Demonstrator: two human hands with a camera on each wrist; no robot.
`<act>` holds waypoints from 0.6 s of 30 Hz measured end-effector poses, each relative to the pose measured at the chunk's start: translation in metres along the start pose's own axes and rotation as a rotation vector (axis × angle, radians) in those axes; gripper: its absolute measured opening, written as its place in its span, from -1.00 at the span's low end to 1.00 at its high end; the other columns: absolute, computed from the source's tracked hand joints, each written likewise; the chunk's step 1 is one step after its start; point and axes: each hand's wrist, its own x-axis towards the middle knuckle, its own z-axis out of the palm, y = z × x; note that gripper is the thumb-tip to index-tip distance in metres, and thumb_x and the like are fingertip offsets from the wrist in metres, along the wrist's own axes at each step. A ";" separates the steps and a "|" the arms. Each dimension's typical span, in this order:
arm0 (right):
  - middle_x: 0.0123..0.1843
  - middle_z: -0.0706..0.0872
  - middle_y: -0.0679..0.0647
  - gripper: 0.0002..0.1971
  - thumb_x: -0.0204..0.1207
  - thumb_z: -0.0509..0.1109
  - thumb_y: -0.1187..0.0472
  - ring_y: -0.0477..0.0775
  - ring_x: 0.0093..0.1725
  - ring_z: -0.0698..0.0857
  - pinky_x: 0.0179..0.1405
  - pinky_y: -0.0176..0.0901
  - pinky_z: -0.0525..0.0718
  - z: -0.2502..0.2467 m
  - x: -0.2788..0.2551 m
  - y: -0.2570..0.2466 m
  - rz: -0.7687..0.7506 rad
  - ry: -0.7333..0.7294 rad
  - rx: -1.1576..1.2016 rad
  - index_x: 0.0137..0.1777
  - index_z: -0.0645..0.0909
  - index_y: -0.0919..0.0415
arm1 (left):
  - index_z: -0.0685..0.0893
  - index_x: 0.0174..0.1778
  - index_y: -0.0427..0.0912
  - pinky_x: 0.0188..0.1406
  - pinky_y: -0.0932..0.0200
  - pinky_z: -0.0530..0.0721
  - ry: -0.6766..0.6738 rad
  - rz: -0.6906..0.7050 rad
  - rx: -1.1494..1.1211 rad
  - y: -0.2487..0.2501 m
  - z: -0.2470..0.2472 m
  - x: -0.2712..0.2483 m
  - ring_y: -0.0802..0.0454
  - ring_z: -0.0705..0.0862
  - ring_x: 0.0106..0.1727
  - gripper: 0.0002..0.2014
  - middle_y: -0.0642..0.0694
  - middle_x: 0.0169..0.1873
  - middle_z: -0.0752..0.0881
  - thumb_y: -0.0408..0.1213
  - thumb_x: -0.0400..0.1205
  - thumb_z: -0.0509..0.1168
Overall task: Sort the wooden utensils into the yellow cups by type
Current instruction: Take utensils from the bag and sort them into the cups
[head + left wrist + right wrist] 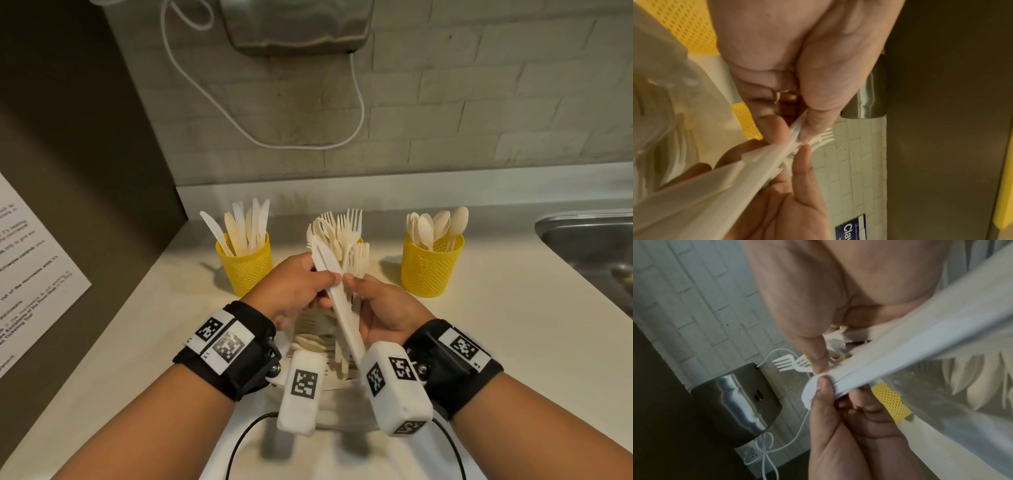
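Three yellow mesh cups stand at the back of the counter. The left cup (248,270) holds knives, the right cup (431,269) holds spoons, and the forks (342,229) rise from a middle cup mostly hidden behind my hands. Between the hands is a small bundle of pale knives (337,301), tilted with the blades up. My left hand (330,289) pinches one knife (795,129) near its blade between thumb and fingers. My right hand (356,284) grips the bundle (900,353) lower down, thumb on top.
A clear container (318,339) with several loose utensils sits on the counter under my hands. A steel sink (589,240) lies at the right. A metal appliance (298,27) with a white cable (359,113) hangs on the brick wall. A printed notice (30,274) is on the left wall.
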 end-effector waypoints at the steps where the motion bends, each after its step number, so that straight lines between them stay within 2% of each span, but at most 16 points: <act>1: 0.12 0.75 0.32 -0.65 0.60 0.30 0.25 0.25 -0.04 0.77 -0.10 0.05 0.77 -0.001 0.001 0.000 -0.021 0.009 -0.017 0.38 0.55 0.19 | 0.66 0.11 -0.11 -0.05 0.09 0.73 -0.016 -0.006 0.001 0.001 -0.001 -0.001 -0.18 0.77 0.06 -0.80 -0.18 0.02 0.79 -0.37 0.60 0.31; 3: 0.26 0.70 0.35 -0.62 0.58 0.31 0.31 0.35 0.20 0.70 0.07 0.10 0.74 0.000 0.002 0.000 -0.059 -0.005 -0.060 0.41 0.52 0.20 | 0.67 0.14 -0.14 -0.11 0.15 0.74 -0.051 -0.003 0.039 0.002 -0.004 -0.003 -0.11 0.78 0.03 -0.79 -0.17 0.02 0.79 -0.38 0.60 0.31; 5: 0.29 0.69 0.35 -0.60 0.56 0.29 0.40 0.37 0.28 0.66 0.18 0.11 0.71 0.000 0.002 0.001 -0.118 -0.025 -0.101 0.41 0.50 0.24 | 0.66 0.18 -0.18 -0.18 0.21 0.72 -0.082 0.002 0.090 0.003 -0.007 -0.003 -0.05 0.78 -0.02 -0.77 -0.15 0.02 0.79 -0.38 0.61 0.31; 8: 0.21 0.74 0.32 -0.61 0.55 0.23 0.50 0.31 0.19 0.72 0.22 0.10 0.69 0.005 0.001 0.002 -0.217 -0.028 -0.129 0.35 0.52 0.24 | 0.67 0.15 -0.18 -0.08 0.13 0.73 -0.091 0.017 0.176 0.011 -0.012 -0.008 -0.14 0.77 0.01 -0.80 -0.19 0.00 0.80 -0.36 0.62 0.30; 10: 0.09 0.76 0.30 -0.62 0.56 0.22 0.50 0.24 0.03 0.74 0.20 0.11 0.69 0.007 0.001 0.000 -0.259 0.007 -0.124 0.33 0.52 0.23 | 0.68 0.03 -0.16 -0.14 0.20 0.75 -0.051 0.062 0.219 0.025 -0.021 -0.012 -0.06 0.79 -0.08 -0.88 -0.19 -0.10 0.80 -0.36 0.62 0.29; 12: -0.10 0.70 0.18 -0.67 0.56 0.23 0.48 0.14 -0.08 0.71 0.06 0.05 0.70 0.003 0.000 -0.006 -0.284 0.112 -0.095 0.27 0.51 0.22 | 0.65 -0.02 -0.17 -0.34 0.34 0.72 0.059 0.135 0.206 0.046 -0.041 -0.014 0.14 0.76 -0.32 -0.92 -0.12 -0.21 0.75 -0.38 0.62 0.28; 13: -0.16 0.67 0.13 -0.70 0.56 0.22 0.49 0.12 -0.10 0.71 -0.03 0.00 0.70 0.000 0.000 -0.009 -0.296 0.152 -0.081 0.22 0.51 0.20 | 0.64 -0.04 -0.16 -0.39 0.35 0.70 0.142 0.184 0.194 0.057 -0.055 -0.015 0.16 0.72 -0.38 -0.93 -0.10 -0.24 0.73 -0.38 0.62 0.28; 14: -0.20 0.64 0.12 -0.72 0.56 0.22 0.49 0.11 -0.12 0.70 -0.11 -0.04 0.70 -0.004 -0.002 -0.013 -0.307 0.172 -0.068 0.19 0.51 0.19 | 0.62 -0.08 -0.13 -0.39 0.34 0.70 0.238 0.234 0.182 0.069 -0.070 -0.015 0.14 0.70 -0.36 -0.93 -0.08 -0.24 0.70 -0.39 0.62 0.28; 16: -0.24 0.61 0.13 -0.71 0.56 0.22 0.49 0.10 -0.17 0.68 -0.16 -0.06 0.68 -0.011 -0.006 -0.018 -0.324 0.180 -0.051 0.21 0.48 0.20 | 0.60 -0.09 -0.15 -0.26 0.28 0.74 0.433 0.319 0.150 0.088 -0.098 -0.016 0.07 0.68 -0.23 -0.94 -0.06 -0.21 0.67 -0.38 0.63 0.27; 18: -0.23 0.59 0.13 -0.70 0.56 0.21 0.50 0.09 -0.18 0.66 -0.12 -0.05 0.66 -0.017 -0.010 -0.021 -0.338 0.189 -0.045 0.22 0.48 0.19 | 0.59 0.07 -0.12 -0.09 0.19 0.73 0.586 0.364 0.180 0.098 -0.123 -0.014 0.08 0.69 -0.10 -0.89 -0.02 -0.13 0.67 -0.34 0.65 0.26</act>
